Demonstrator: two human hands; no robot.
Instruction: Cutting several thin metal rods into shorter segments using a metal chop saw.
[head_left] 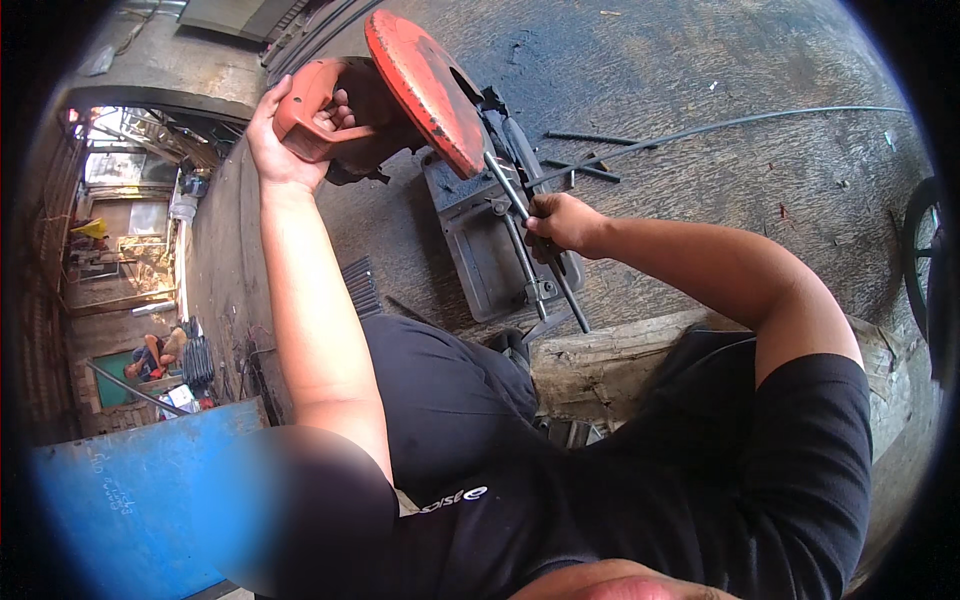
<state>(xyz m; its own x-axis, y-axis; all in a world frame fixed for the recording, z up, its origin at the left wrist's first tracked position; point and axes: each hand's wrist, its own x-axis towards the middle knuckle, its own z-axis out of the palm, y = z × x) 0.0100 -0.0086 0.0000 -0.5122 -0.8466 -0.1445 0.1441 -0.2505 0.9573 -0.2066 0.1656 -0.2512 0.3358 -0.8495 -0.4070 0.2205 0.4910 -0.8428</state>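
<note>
A chop saw with an orange handle (305, 105) and a round orange blade guard (425, 85) stands on the ground before me, its grey metal base (470, 255) under the guard. My left hand (285, 140) is wrapped round the handle, fingers curled through its loop. A thin dark metal rod (572, 300) slants across the base, its far end by the guard's lower edge. My right hand (562, 225) is closed round this rod just over the base. The guard hides the blade, so contact with the rod cannot be made out.
Short dark rods (590, 170) lie beyond the base, and a long thin rod (720, 125) stretches right. Cut rods (362, 285) lie bundled near my left knee. A wooden log (600, 365) is between my legs. A blue panel (130, 490) stands left; another person (155, 355) is farther off.
</note>
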